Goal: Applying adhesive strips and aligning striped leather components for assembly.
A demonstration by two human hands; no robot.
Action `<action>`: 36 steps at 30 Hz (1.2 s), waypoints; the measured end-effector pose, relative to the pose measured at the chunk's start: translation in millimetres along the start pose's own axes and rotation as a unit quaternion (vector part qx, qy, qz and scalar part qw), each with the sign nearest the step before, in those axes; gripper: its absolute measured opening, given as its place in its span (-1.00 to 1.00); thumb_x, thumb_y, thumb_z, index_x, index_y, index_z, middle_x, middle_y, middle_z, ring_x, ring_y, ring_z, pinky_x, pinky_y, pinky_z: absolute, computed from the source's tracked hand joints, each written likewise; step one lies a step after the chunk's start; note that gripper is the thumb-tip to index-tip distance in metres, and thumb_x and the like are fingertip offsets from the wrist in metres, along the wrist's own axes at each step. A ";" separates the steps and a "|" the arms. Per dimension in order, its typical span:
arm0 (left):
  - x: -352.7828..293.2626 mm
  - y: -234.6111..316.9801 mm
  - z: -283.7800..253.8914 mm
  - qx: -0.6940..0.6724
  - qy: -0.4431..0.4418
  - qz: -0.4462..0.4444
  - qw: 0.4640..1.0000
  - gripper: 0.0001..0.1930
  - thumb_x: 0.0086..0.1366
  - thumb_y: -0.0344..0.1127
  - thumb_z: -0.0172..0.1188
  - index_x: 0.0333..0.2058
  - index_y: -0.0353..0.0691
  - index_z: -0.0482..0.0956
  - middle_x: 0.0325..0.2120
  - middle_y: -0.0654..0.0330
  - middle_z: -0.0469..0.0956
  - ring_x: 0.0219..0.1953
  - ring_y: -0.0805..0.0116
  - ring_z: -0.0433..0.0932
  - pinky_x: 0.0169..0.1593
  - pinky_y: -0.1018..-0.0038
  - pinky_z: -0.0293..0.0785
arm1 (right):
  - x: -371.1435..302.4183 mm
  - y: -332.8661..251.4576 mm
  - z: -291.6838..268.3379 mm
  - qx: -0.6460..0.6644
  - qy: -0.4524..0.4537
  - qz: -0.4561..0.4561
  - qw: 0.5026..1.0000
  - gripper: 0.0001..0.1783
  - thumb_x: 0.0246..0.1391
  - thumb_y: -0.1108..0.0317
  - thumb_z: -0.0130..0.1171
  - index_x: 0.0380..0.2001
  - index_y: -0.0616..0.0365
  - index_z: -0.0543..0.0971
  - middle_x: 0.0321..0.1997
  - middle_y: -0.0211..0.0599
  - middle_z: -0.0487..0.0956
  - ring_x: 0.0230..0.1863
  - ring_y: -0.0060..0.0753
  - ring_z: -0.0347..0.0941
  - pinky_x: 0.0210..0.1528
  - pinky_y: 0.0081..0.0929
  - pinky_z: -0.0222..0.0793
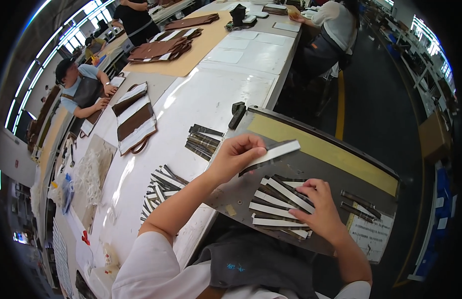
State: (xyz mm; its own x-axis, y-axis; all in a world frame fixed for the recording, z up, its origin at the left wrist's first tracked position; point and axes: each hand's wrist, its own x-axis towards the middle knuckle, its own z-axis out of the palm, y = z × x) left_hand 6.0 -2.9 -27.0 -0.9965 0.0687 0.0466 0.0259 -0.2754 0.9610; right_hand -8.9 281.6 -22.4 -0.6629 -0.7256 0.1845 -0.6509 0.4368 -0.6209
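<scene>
My left hand (239,155) is pinched closed on a narrow strip (278,151), white on one face with a dark edge, and holds it above the grey work board (226,192). On the board lies a fanned pile of similar white and dark strips (276,204). My right hand (321,205) rests at the right end of this pile, thumb and fingers apart and touching the strips. Whether it grips any one strip does not show clearly.
More strips (163,187) and a dark bundle (203,142) lie on the white table (181,114) to the left. Beyond are brown bag pieces (136,124) and tangled white cord (89,174). Dark strips (359,207) and a printed sheet (373,234) sit at right. Co-workers sit farther off.
</scene>
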 end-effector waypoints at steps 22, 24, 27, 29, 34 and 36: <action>80.3 -83.5 99.7 0.657 -0.101 0.313 0.678 -0.56 0.24 -0.10 0.21 -0.07 -0.37 0.55 -0.02 0.03 0.51 0.07 0.08 0.40 0.14 0.23 0.35 | 28.4 119.3 -24.7 0.081 0.303 0.218 0.924 -0.87 0.15 0.53 0.20 -0.24 0.26 0.66 -0.37 -0.47 0.61 -0.44 -0.73 0.46 -0.37 -0.74 0.36; 78.4 -81.4 99.1 0.664 -0.098 0.308 0.674 -0.54 0.25 -0.08 0.20 -0.06 -0.38 0.55 0.00 0.01 0.50 0.07 0.05 0.39 0.15 0.22 0.34 | 27.1 119.2 -26.1 0.056 0.319 0.203 0.924 -0.90 0.12 0.53 0.23 -0.29 0.25 0.68 -0.39 -0.47 0.61 -0.46 -0.75 0.44 -0.39 -0.71 0.37; 78.1 -79.5 100.8 0.673 -0.099 0.301 0.668 -0.51 0.26 -0.04 0.18 -0.06 -0.40 0.55 0.03 -0.01 0.49 0.07 0.02 0.39 0.16 0.21 0.33 | 24.7 119.3 -27.0 0.090 0.328 0.229 0.912 -0.90 0.08 0.57 0.25 -0.30 0.26 0.67 -0.37 -0.42 0.62 -0.42 -0.73 0.46 -0.36 -0.71 0.38; 78.6 -79.1 102.0 0.670 -0.110 0.300 0.670 -0.51 0.26 -0.03 0.17 -0.06 -0.40 0.56 0.03 -0.02 0.48 0.06 0.01 0.39 0.16 0.21 0.33 | 24.8 121.2 -27.8 0.082 0.367 0.160 0.912 -0.91 0.04 0.61 0.27 -0.33 0.28 0.66 -0.36 -0.41 0.62 -0.40 -0.72 0.47 -0.35 -0.71 0.38; 75.7 -67.0 97.0 0.698 -0.120 0.256 0.658 -0.44 0.26 -0.02 0.18 0.04 -0.40 0.49 0.12 0.00 0.44 0.07 0.01 0.38 0.17 0.18 0.32 | 34.2 115.1 -28.0 0.014 0.341 0.182 0.922 -0.88 0.04 0.63 0.19 -0.33 0.28 0.65 -0.32 -0.25 0.64 -0.41 -0.46 0.56 -0.35 -0.57 0.43; 79.1 -67.5 93.4 0.683 -0.135 0.261 0.668 -0.43 0.26 -0.02 0.18 0.06 -0.40 0.48 0.13 0.01 0.43 0.07 0.00 0.38 0.18 0.16 0.31 | 37.0 109.7 -31.2 -0.155 0.347 0.074 0.922 -0.76 -0.05 0.69 0.13 -0.31 0.23 0.65 -0.22 -0.23 0.63 -0.21 -0.18 0.55 -0.20 -0.39 0.49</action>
State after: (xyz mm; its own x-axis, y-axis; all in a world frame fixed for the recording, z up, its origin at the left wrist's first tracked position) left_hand -67.2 110.7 -62.8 -0.7779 0.5266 0.3428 0.5961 0.7910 0.1376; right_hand -116.4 319.3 -59.9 -0.7594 -0.1776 0.6260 -0.5378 0.7128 -0.4502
